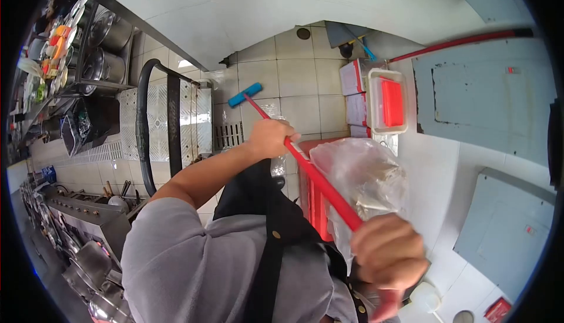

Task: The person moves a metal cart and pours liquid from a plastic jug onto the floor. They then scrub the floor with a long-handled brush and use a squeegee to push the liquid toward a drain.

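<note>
A mop with a long red handle (329, 191) slants from the lower right towards the floor ahead. Its blue bar-shaped head (245, 94) is on the pale tiles. My left hand (271, 139) grips the handle partway down, with the arm stretched forward. Higher up, close to my body, my right hand (390, 249) is wrapped round the upper handle, slightly blurred. Beneath the handle lies a clear plastic bag (367, 173) with something pale inside, over a red container (314, 202).
A platform trolley (202, 117) with a black push bar stands left. Metal pots (106, 67) fill a rack beyond it; a stove (88, 220) is lower left. Boxes (354, 79) and a tub (404, 103) with a red item line the right wall, near grey cabinets (484, 103).
</note>
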The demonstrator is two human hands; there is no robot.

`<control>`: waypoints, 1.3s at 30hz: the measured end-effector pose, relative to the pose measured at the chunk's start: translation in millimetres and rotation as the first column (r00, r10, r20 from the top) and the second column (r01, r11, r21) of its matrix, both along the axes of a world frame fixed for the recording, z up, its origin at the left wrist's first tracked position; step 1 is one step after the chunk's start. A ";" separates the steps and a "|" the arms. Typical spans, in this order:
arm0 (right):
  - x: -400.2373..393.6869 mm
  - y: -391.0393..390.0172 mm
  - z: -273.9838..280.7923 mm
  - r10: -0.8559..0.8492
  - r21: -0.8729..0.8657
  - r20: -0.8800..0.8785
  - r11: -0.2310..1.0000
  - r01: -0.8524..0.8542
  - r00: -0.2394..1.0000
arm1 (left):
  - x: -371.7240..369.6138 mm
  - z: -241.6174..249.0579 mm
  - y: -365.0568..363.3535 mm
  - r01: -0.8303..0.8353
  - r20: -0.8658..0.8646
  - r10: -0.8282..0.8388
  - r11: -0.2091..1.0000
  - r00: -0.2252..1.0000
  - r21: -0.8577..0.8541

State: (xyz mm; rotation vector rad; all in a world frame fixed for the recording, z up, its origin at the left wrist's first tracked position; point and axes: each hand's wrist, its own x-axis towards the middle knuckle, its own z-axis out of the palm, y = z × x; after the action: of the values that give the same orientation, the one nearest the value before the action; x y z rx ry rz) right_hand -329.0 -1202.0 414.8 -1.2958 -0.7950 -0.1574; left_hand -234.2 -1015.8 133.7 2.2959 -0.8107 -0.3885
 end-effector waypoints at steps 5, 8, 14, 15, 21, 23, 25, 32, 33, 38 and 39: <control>-58.8 23.3 -20.4 -0.564 -0.065 0.099 0.818 0.571 0.820 | -2.4 -17.7 -57.4 -0.188 -0.006 0.195 0.936 0.981 -0.299; -52.4 30.0 -63.8 -0.690 -0.075 -0.078 0.724 0.686 0.719 | 12.4 -53.0 -121.8 -0.304 -0.007 0.456 0.583 0.890 -0.753; -88.5 49.8 -24.5 -0.614 -0.389 0.097 0.700 0.598 0.783 | -73.8 -68.5 -94.9 -0.193 -0.090 0.171 0.852 0.981 -0.486; -103.3 47.3 -14.8 -0.469 -0.300 0.154 0.817 0.493 0.870 | -104.0 -55.9 -75.0 -0.174 -0.036 0.180 0.852 0.983 -0.493; -135.8 16.7 50.7 0.386 -0.152 -0.096 0.905 -0.397 0.917 | -174.8 -7.8 -14.3 -0.005 -0.137 -0.062 0.897 0.989 -0.442; -141.9 22.8 64.3 0.328 -0.172 -0.008 0.930 -0.324 0.945 | -163.0 17.1 -34.1 -0.018 -0.051 -0.012 0.837 0.999 -0.546; -158.4 44.5 50.6 -0.139 -0.180 0.060 0.973 0.148 0.988 | -149.8 20.8 -66.9 -0.050 -0.035 0.036 0.770 0.999 -0.636; -107.8 74.1 -62.4 -0.635 -0.391 -0.056 0.724 0.568 0.771 | -93.2 -97.1 -135.3 0.053 -0.102 -0.143 0.794 0.984 -0.605; -112.2 75.4 -48.4 -0.640 -0.276 -0.102 0.754 0.597 0.762 | -111.4 -84.1 -119.8 -0.002 -0.110 -0.083 0.790 0.990 -0.613; -128.0 60.3 36.0 -0.190 -0.093 -0.052 0.978 0.185 0.980 | -162.2 -3.5 -10.0 0.082 -0.091 -0.144 0.869 0.985 -0.489; -126.8 58.1 43.4 -0.081 -0.103 -0.058 0.992 0.075 0.995 | -162.9 7.2 -0.3 0.123 -0.070 -0.177 0.868 0.982 -0.481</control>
State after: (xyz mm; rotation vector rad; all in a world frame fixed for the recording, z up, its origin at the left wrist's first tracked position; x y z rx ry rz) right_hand -455.7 -1143.9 458.2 -1.4212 -0.7065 -0.1401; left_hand -397.1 -1016.1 140.9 1.7444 -0.9159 -0.3380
